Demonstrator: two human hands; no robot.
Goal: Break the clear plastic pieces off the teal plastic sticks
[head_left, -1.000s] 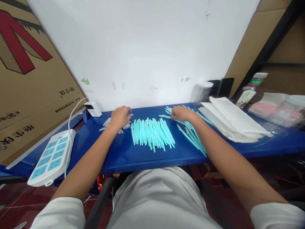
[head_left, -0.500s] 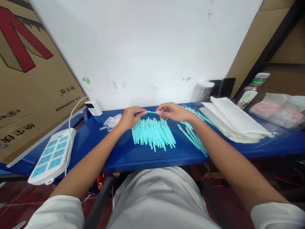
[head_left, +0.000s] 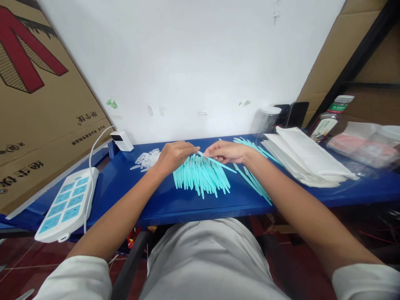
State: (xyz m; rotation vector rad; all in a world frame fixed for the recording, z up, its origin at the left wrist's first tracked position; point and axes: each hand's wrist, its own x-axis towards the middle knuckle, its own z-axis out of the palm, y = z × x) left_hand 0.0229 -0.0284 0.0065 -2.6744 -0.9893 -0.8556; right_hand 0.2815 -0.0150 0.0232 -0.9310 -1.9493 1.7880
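Observation:
My right hand (head_left: 226, 151) pinches a slim turquoise eyebrow razor (head_left: 223, 165), whose handle slants down to the right below the fingers. The fingers of my left hand (head_left: 177, 156) are closed at the razor's upper end; its tip is partly hidden there. Directly beneath both hands lies a dense pile of like razors (head_left: 200, 175), their handles pointing toward me. Left of my left hand is a small heap of clear whitish plastic caps (head_left: 147, 160). More turquoise razors (head_left: 254, 183) lie loose under and beside my right forearm.
The blue table (head_left: 187, 208) meets a white wall. White paper sheets (head_left: 306, 156), a labelled bottle (head_left: 328, 118) and a clear jar (head_left: 267, 118) stand right. A power strip (head_left: 67, 204) and a small white device (head_left: 122, 141) are left, beside a large carton (head_left: 37, 125).
The razor was level between both hands; now its handle slants down to the right. My left hand has moved slightly right, and my right hand has turned and lowered a little.

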